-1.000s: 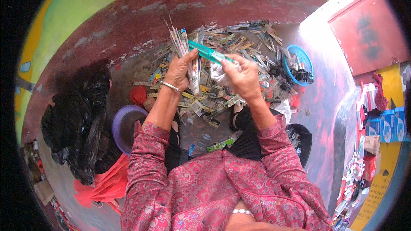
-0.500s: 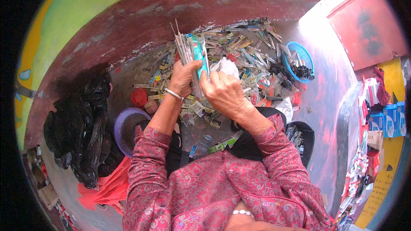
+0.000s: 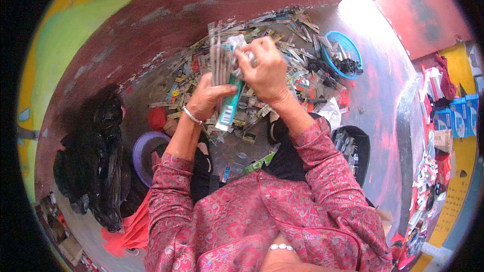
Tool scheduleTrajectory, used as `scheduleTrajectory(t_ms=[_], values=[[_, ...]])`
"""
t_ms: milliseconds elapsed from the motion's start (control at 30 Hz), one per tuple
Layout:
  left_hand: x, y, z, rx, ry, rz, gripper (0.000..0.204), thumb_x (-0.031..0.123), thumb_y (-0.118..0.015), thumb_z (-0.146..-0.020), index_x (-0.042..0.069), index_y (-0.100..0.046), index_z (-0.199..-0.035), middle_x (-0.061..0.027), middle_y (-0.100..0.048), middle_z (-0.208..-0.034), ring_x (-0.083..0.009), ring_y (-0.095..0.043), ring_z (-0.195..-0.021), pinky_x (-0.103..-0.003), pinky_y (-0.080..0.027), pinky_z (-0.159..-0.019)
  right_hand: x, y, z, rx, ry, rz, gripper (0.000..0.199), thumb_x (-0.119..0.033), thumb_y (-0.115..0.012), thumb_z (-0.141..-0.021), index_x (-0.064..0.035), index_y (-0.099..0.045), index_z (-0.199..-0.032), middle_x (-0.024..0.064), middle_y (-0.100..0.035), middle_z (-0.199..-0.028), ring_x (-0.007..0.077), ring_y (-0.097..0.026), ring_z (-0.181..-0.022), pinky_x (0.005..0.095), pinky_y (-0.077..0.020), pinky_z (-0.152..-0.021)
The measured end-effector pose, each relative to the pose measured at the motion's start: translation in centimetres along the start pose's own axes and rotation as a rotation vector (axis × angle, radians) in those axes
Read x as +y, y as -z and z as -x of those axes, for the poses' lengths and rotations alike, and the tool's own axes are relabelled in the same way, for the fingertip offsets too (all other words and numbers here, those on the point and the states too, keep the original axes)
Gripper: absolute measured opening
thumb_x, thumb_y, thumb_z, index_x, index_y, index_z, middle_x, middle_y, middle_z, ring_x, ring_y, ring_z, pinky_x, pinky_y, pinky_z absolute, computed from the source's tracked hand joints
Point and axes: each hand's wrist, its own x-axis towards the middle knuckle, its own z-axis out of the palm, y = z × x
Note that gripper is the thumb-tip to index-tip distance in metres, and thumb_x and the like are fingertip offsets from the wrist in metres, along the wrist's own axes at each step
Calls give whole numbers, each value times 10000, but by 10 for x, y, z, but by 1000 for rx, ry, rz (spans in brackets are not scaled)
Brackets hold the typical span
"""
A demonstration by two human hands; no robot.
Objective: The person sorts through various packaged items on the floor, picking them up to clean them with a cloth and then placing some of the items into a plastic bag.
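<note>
My left hand (image 3: 204, 98) is closed round a bundle of long thin strips (image 3: 217, 53), greyish and clear, that stand up out of the fist. With them it grips a long narrow teal packet (image 3: 229, 107), its white lower end sticking out below the thumb. My right hand (image 3: 268, 70) has its fingers curled and pinched against the packet's upper part. Something pale shows between those fingers, too blurred to name. Crinkled whitish plastic (image 3: 236, 41) sits at the top of the packet, partly hidden by the right hand.
A wide heap of narrow packets (image 3: 297, 35) covers the floor ahead. Right of it stands a blue basket (image 3: 348, 43); at left are a purple basin (image 3: 143, 158) and black plastic bags (image 3: 93, 161). A black container (image 3: 364, 158) is by my right knee, near a white bag (image 3: 330, 112).
My right hand has risen from the packet's lower part to its upper part. The teal packet now reaches lower, below the left thumb. The head view has shifted slightly.
</note>
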Motion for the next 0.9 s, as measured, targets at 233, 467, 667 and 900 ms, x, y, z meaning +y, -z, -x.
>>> scheduleTrajectory(t_ms=[233,467,667,900], values=[[1,-1,7,-27,30,50,443,149,-645,-645,-17,-564,-1048,-91,-602,-1002,-150,-556,-885,-259,-405,-808,66,19,-29,-45,-204,511,186,-248,-601,-716,-67,-629,-749,145,-587,-814,293,-591,-732,359,-463,-601],[-23,7,-8,193,149,179,292,68,-574,-731,-11,-566,-1012,-43,-609,-835,-133,-588,-693,-252,-479,-624,25,-13,3,-62,9,-40,162,-204,-580,-742,-46,-594,-778,141,-574,-762,303,-574,-715,381,-459,-616],[-19,34,-5,470,11,256,331,23,-568,-711,-7,-552,-1040,-69,-595,-877,-172,-586,-732,-295,-488,-673,-7,-2,31,-678,80,-6,199,-232,-581,-747,-41,-584,-805,133,-526,-917,310,-550,-827,389,-446,-710],[-7,24,-3,174,-14,268,382,108,-645,-699,24,-542,-1057,-40,-600,-928,-130,-569,-799,-261,-450,-752,45,17,-7,-554,-659,-626,277,-232,-610,-720,9,-600,-857,51,-599,-768,115,-543,-656,264,-446,-602]])
